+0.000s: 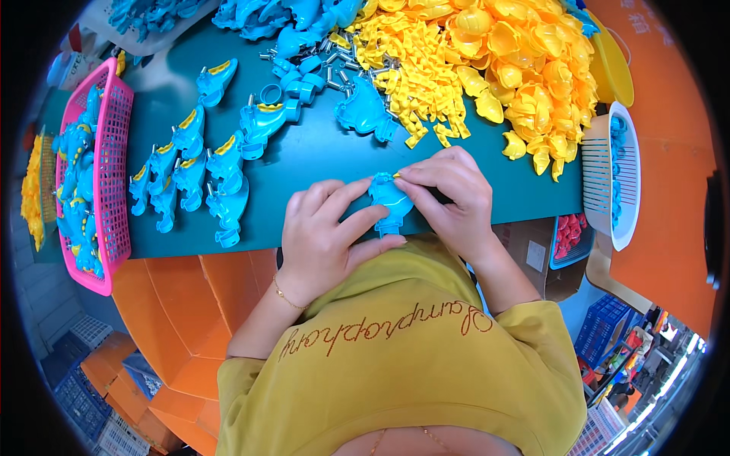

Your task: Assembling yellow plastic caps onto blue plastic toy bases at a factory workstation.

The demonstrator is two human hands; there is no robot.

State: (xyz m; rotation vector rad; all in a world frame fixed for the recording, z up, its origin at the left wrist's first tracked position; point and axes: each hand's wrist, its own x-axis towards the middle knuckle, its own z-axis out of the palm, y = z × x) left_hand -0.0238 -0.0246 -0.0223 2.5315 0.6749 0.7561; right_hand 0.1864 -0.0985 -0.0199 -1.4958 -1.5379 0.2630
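Note:
A blue plastic toy half-shell (391, 201) lies at the table's near edge, in front of my body. My left hand (323, 224) steadies it from the left, fingertips on its edges and the thumb low beside its narrow end. My right hand (455, 194) pinches a small yellow plastic piece (396, 175) against the shell's upper edge. Beyond my hands, another blue shell (366, 110) rests beside small metal pins (342, 76). Off to the left stand rows of blue shells (190, 178) fitted with yellow strips.
Heaps of small yellow pieces (414, 83) and rounded yellow shells (532, 83) cover the far right. A pink basket (118, 167) of blue and yellow parts borders the table's left; a white basket (625, 182) stands right. More blue parts (266, 19) pile up at the back.

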